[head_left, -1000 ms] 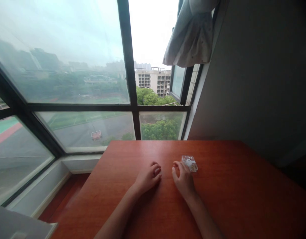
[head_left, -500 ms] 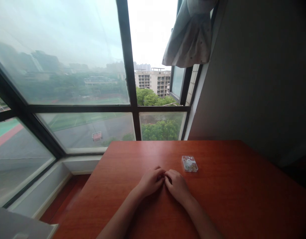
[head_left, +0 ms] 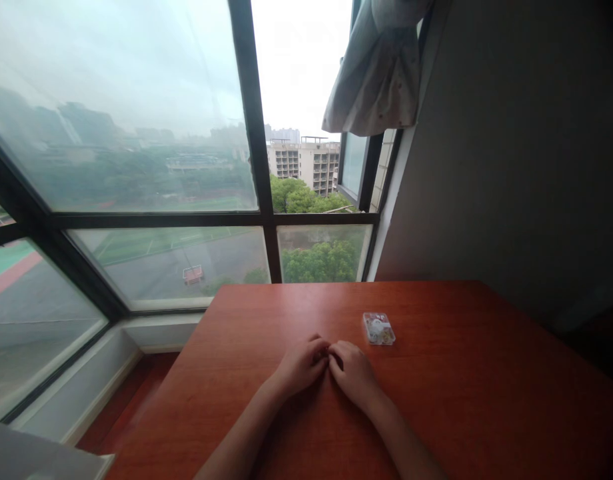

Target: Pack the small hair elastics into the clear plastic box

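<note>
Far left, low: one pale grey, flat-topped surface (head_left: 36,453), cut off by the edge of your view. Above and beside it, one white low wall (head_left: 94,380) with a strip of reddish-brown floor (head_left: 131,400) at its foot. Across the left and middle, one dark metal window frame (head_left: 156,221) with large glass panes; outside, hazy trees, a paved ground and green pitch.

Centre: one broad, reddish-brown, wood-grained counter (head_left: 466,373), before you. Over it, your left hand (head_left: 299,368), bare, back upward, fingers curled inward and drawn narrow. Next, your right hand (head_left: 355,375), bare, similarly curled, thumb and forefinger forming a small loop. The fingertips of your two hands meet, or nearly so; whether you pinch anything small between them, you cannot tell from this view. Behind them, through the open part of the window, one beige multi-storey building (head_left: 319,163) above green treetops.

Right of your right hand and farther from you: one small, clear plastic, square-cornered box (head_left: 379,329), lying flat on the counter, apart from both hands; small mixed-colour contents, too small to identify. Above, one pale, gathered fabric curtain (head_left: 379,87). Far right, one dim grey wall (head_left: 511,147).
</note>
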Tool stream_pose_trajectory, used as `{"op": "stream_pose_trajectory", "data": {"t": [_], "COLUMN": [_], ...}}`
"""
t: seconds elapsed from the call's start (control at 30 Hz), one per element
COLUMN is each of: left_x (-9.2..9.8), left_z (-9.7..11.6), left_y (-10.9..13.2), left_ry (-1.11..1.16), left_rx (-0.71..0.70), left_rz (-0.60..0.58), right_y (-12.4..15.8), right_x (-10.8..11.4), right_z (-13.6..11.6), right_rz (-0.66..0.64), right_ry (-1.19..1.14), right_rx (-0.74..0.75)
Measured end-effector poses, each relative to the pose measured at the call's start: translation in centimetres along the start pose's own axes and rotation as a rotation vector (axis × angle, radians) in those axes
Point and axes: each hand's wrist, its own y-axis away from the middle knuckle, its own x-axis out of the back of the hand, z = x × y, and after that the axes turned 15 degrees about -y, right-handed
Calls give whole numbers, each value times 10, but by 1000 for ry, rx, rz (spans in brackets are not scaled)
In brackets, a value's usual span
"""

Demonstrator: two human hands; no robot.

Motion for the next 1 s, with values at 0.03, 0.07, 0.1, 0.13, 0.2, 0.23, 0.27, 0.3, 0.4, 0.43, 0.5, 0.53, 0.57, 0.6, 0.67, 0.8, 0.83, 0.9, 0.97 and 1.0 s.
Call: {"op": "stream_pose_trajectory", "data": {"t": [0.03,0.07,0.1,0.13,0.2,0.23,0.27,0.3,0.4,0.43,0.5,0.53,0.57,0.6,0.67,0.8,0.83,0.9,0.97,1.0], "left_x": [0,0,0,0,0,0,0,0,0,0,0,0,0,0,-1,-3,-4,-4,-3,-3], "left_z": [0,0,0,0,-1,0,0,0,0,0,0,0,0,0,-1,-2,-2,-2,-2,-2], "left_y": [0,0,0,0,0,0,0,0,0,0,0,0,0,0,0,0,0,0,0,0], "left_ry": [0,1,1,1,0,1,1,1,1,2,6,6,5,3,1,18,19,15,11,10], "left_rx": [0,1,2,3,2,0,-4,-7,-12,-12,-11,-9,-6,-3,0,-9,-11,-14,-11,-10], "left_rz": [0,1,1,1,5,7,8,8,7,9,13,14,14,15,16,21,23,25,23,20], "right_y": [0,0,0,0,0,0,0,1,1,1,1,1,1,1,1,0,0,0,1,1], "right_x": [0,0,-1,-1,-1,-1,-1,-1,0,1,1,1,1,1,0,-1,-2,-2,-2,-2], "right_z": [0,0,1,1,1,1,1,1,-1,-1,-2,-2,-2,-1,0,2,3,4,4,4], "right_rz": [1,1,2,3,5,7,7,6,6,6,7,6,4,4,3,3,3,7,9,11], "right_ry": [-1,-2,-2,-3,-5,-7,-10,-14,-22,-25,-30,-32,-33,-33,-33,-40,-42,-47,-48,-48], "right_rx": [-2,-2,-2,-1,2,3,3,4,3,3,5,6,7,7,8,1,1,2,8,11]}}
